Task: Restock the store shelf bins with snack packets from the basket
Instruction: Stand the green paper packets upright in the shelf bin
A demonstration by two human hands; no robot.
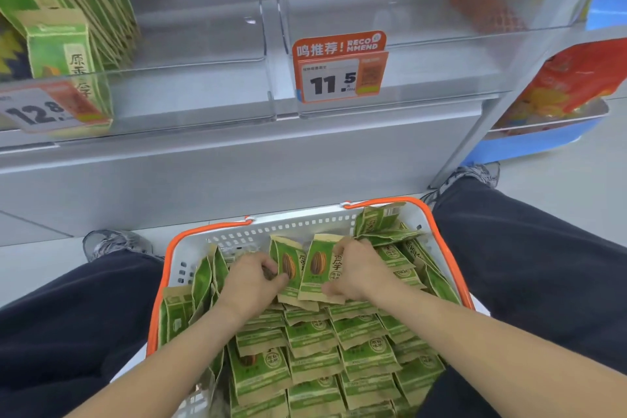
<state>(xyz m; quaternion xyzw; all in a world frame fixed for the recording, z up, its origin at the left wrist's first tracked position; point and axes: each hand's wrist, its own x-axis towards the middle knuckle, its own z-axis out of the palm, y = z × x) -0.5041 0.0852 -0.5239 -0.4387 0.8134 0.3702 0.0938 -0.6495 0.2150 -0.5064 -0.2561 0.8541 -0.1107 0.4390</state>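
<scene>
A white basket (298,226) with orange handles sits on the floor between my knees, filled with several green and tan snack packets (315,360). My left hand (251,282) pinches the left edge of an upright packet (288,268). My right hand (359,273) grips a second upright packet (319,268) beside it. Above stand clear shelf bins: the left bin (190,78) holds several matching green packets (68,41) at its far left, and the right bin (424,54) has a bare floor.
An orange price tag reading 11.5 (339,73) hangs on the right bin and a tag reading 12.8 (47,108) on the left one. Red snack bags (573,81) lie in a blue display at right. My shoes flank the basket against the grey shelf base (237,173).
</scene>
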